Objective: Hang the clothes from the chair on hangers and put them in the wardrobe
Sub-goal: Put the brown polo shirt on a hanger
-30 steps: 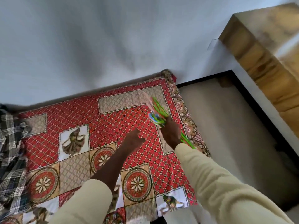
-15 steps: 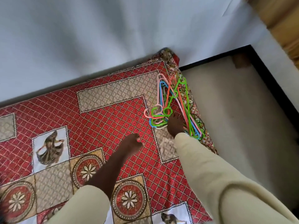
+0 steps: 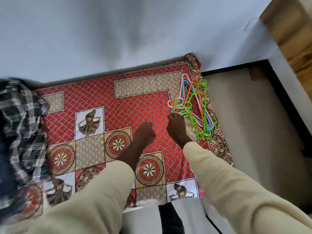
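Note:
A bunch of several plastic hangers (image 3: 196, 107), green, pink, blue and orange, lies on the right edge of the bed with the red patterned cover (image 3: 135, 105). My right hand (image 3: 177, 128) hovers just left of the hanger hooks, fingers loosely curled, holding nothing. Beside it, my left hand (image 3: 144, 132) hangs over the bed with relaxed curled fingers and is empty. A black-and-white checked garment (image 3: 22, 122) lies blurred at the left end of the bed, with dark blue cloth (image 3: 5, 169) below it.
A pale wall (image 3: 118, 31) runs behind the bed. Right of the bed there is grey floor (image 3: 253, 132) with a black border. A wooden piece of furniture (image 3: 295, 39) stands at the top right.
My right hand set the hangers down on the bed's right edge and drew back from them. The view swung left, bringing the checked garment back in.

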